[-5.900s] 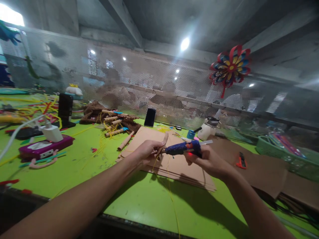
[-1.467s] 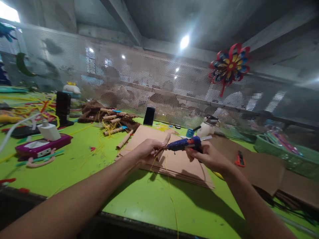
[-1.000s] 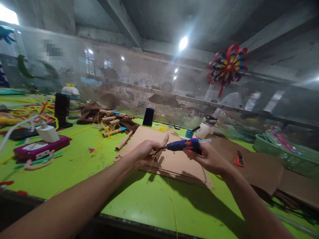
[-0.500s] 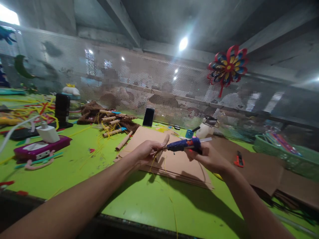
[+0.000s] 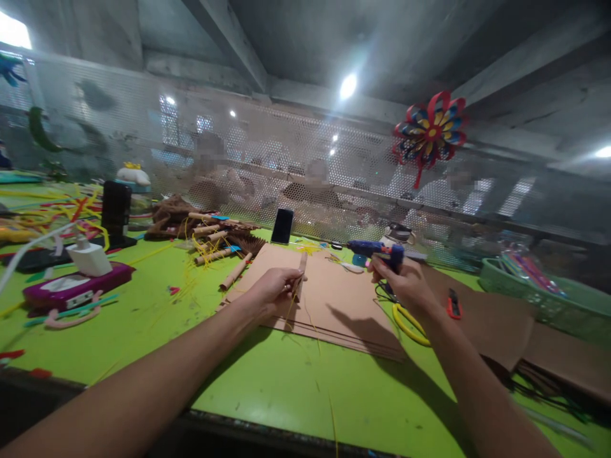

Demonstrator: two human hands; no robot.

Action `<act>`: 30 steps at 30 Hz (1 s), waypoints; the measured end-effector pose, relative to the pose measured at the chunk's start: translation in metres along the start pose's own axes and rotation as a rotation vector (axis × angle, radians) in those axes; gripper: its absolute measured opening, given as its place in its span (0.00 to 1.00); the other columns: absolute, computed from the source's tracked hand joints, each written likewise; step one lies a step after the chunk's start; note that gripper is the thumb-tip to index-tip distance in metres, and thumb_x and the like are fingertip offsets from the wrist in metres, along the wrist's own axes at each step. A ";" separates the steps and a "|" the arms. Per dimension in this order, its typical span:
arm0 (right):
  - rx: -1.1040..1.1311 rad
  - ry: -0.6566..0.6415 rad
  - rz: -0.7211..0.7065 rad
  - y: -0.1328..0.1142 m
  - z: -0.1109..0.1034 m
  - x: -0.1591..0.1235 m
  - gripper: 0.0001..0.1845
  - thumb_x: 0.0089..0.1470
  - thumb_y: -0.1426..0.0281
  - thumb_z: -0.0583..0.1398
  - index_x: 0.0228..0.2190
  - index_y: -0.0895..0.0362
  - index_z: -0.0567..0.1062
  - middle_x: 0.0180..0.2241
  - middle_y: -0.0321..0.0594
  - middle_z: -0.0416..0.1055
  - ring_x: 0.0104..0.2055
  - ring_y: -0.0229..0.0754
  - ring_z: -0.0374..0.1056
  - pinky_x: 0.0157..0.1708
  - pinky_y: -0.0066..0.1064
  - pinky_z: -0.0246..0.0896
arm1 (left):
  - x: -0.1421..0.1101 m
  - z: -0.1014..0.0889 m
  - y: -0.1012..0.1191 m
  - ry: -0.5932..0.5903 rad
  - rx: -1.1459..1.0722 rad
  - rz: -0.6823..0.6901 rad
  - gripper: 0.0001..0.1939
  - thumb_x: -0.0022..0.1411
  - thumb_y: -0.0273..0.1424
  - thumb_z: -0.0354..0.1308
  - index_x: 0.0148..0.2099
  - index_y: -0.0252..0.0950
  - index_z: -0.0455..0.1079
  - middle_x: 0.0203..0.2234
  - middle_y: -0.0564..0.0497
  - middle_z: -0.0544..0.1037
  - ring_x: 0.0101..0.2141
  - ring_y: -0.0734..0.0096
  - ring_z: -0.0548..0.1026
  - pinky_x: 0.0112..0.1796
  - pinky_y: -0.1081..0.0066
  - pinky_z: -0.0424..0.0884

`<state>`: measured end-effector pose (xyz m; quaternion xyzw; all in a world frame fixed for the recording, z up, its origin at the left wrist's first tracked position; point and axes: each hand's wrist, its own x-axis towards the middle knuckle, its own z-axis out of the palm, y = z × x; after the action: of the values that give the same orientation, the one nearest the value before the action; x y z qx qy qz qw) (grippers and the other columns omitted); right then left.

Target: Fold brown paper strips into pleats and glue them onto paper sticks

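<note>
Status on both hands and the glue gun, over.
Left hand gripping brown piece. Right hand holding glue gun, apart from brown piece. Yellow string near left hand.

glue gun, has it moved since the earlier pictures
Yes, the glue gun has moved up and right in view, judged against the brown sheets.

At the centre of the frame I cannot see the part of the brown paper roll point(image 5: 303, 262) behind the left hand point(image 5: 275, 290), and right of centre the right hand point(image 5: 405, 280) hides the grip of the blue glue gun point(image 5: 371, 247). The green basket point(image 5: 491, 277) runs off the right edge, the white cable point(image 5: 29, 247) off the left, and shapes behind the perforated screen point(image 5: 353, 172) are too blurred for me.
</note>
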<state>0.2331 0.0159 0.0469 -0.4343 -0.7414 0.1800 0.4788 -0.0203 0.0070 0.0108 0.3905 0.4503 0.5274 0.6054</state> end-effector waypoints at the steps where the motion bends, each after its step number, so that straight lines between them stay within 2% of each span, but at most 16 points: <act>1: -0.070 0.086 0.042 0.013 0.004 0.004 0.22 0.48 0.54 0.56 0.24 0.62 0.71 0.19 0.40 0.66 0.23 0.40 0.63 0.23 0.29 0.57 | 0.000 0.000 0.000 0.013 -0.012 0.001 0.07 0.45 0.30 0.59 0.26 0.30 0.70 0.18 0.52 0.68 0.19 0.77 0.61 0.22 0.74 0.58; 3: -0.201 0.158 0.064 0.038 0.013 0.011 0.24 0.48 0.53 0.54 0.30 0.63 0.71 0.20 0.40 0.66 0.21 0.40 0.61 0.21 0.30 0.55 | 0.000 0.000 0.000 0.005 -0.037 0.002 0.06 0.46 0.29 0.58 0.26 0.30 0.70 0.17 0.54 0.66 0.18 0.78 0.61 0.21 0.74 0.57; 6: -0.485 0.139 0.056 0.060 0.027 0.022 0.22 0.51 0.57 0.51 0.34 0.63 0.71 0.25 0.44 0.69 0.27 0.44 0.64 0.26 0.32 0.57 | -0.002 0.002 -0.002 -0.063 -0.067 0.005 0.06 0.46 0.28 0.56 0.29 0.30 0.70 0.16 0.54 0.65 0.17 0.79 0.60 0.21 0.74 0.58; 9: -0.617 0.043 -0.005 0.062 0.043 0.037 0.18 0.49 0.63 0.55 0.38 0.63 0.71 0.35 0.48 0.70 0.37 0.46 0.64 0.36 0.33 0.57 | -0.004 0.003 -0.004 -0.139 -0.072 0.011 0.07 0.47 0.27 0.55 0.31 0.29 0.70 0.16 0.54 0.66 0.18 0.79 0.61 0.21 0.74 0.58; 11: -0.705 -0.115 -0.056 0.058 0.055 0.047 0.17 0.46 0.66 0.58 0.38 0.64 0.71 0.37 0.49 0.69 0.40 0.48 0.62 0.40 0.33 0.55 | -0.005 0.003 -0.004 -0.156 -0.050 0.030 0.07 0.46 0.28 0.57 0.30 0.29 0.70 0.16 0.53 0.66 0.18 0.79 0.61 0.21 0.75 0.57; 14: -0.747 -0.217 -0.058 0.057 0.068 0.057 0.19 0.42 0.71 0.61 0.39 0.64 0.72 0.38 0.50 0.69 0.43 0.49 0.61 0.41 0.33 0.53 | -0.007 0.001 -0.002 -0.177 -0.007 0.066 0.07 0.45 0.28 0.59 0.28 0.29 0.69 0.18 0.53 0.68 0.20 0.79 0.62 0.22 0.76 0.58; 17: -0.736 -0.251 -0.037 0.055 0.068 0.057 0.21 0.36 0.75 0.64 0.38 0.64 0.73 0.37 0.49 0.69 0.42 0.49 0.62 0.41 0.32 0.54 | -0.007 -0.001 -0.001 -0.230 0.012 0.086 0.08 0.44 0.29 0.61 0.29 0.30 0.69 0.21 0.51 0.70 0.22 0.78 0.65 0.25 0.76 0.60; 19: -0.725 -0.233 -0.037 0.047 0.063 0.050 0.18 0.40 0.75 0.62 0.38 0.63 0.73 0.39 0.49 0.69 0.42 0.49 0.62 0.41 0.32 0.55 | -0.005 -0.001 -0.001 -0.245 0.017 0.097 0.09 0.43 0.30 0.62 0.29 0.30 0.69 0.21 0.51 0.71 0.22 0.77 0.66 0.27 0.75 0.61; 21: -0.674 -0.186 -0.042 0.030 0.060 0.038 0.14 0.50 0.69 0.56 0.38 0.62 0.73 0.38 0.48 0.70 0.42 0.46 0.63 0.41 0.32 0.56 | -0.002 0.000 -0.003 -0.233 0.022 0.112 0.10 0.42 0.30 0.62 0.29 0.30 0.69 0.21 0.51 0.71 0.22 0.77 0.66 0.27 0.74 0.61; 23: -0.393 -0.174 -0.021 0.007 0.062 0.021 0.19 0.54 0.61 0.52 0.34 0.62 0.74 0.32 0.45 0.71 0.34 0.42 0.65 0.35 0.31 0.58 | -0.001 0.001 -0.005 -0.215 0.028 0.130 0.10 0.42 0.30 0.63 0.27 0.31 0.68 0.20 0.51 0.70 0.22 0.76 0.67 0.27 0.73 0.61; 25: -0.200 -0.271 -0.016 -0.016 0.071 0.003 0.23 0.53 0.56 0.51 0.32 0.62 0.74 0.28 0.43 0.72 0.31 0.40 0.65 0.32 0.30 0.58 | 0.000 0.003 -0.007 -0.203 0.030 0.150 0.10 0.42 0.31 0.63 0.26 0.31 0.68 0.20 0.52 0.70 0.23 0.76 0.67 0.28 0.73 0.61; 27: -0.154 -0.354 0.008 -0.032 0.082 -0.012 0.24 0.51 0.53 0.53 0.30 0.62 0.74 0.26 0.42 0.71 0.29 0.39 0.64 0.29 0.29 0.57 | -0.001 0.004 -0.009 -0.208 0.030 0.165 0.10 0.42 0.32 0.63 0.27 0.31 0.68 0.20 0.52 0.70 0.23 0.75 0.67 0.28 0.73 0.61; 30: -0.161 -0.332 0.084 -0.041 0.097 -0.027 0.25 0.47 0.51 0.55 0.25 0.62 0.72 0.24 0.40 0.69 0.25 0.37 0.62 0.25 0.27 0.53 | -0.002 0.006 -0.011 -0.238 0.021 0.158 0.12 0.43 0.33 0.64 0.28 0.31 0.68 0.21 0.51 0.70 0.23 0.73 0.68 0.28 0.72 0.62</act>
<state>0.1337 -0.0143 0.0139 -0.4664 -0.8034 0.2092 0.3054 -0.0117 0.0035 0.0024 0.4907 0.3486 0.5187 0.6072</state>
